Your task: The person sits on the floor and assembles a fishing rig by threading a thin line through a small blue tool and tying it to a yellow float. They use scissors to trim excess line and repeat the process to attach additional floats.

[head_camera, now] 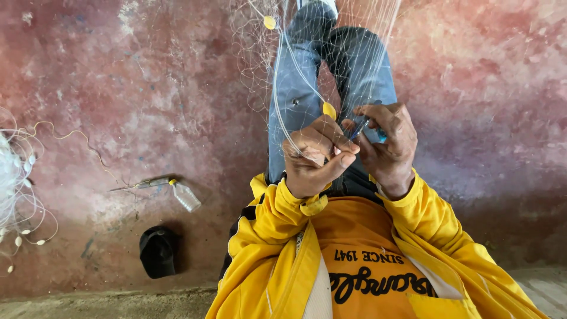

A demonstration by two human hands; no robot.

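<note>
Nylon fishing net [277,77] hangs from twelve o'clock down into the hands — left hand [316,156] pinches the mesh beside a yellow float [329,110], right hand [387,142] grips what looks like a blue netting needle [361,127], touching.

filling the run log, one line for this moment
left hand: pinches fine white fishing net | right hand: holds small blue tool

Fine net [260,53] drapes over the raised knees [331,71], crowding both hands. Left, the floor [118,106] lies open around a small bottle [186,197], cap [157,251] and heaped net [15,177].
</note>
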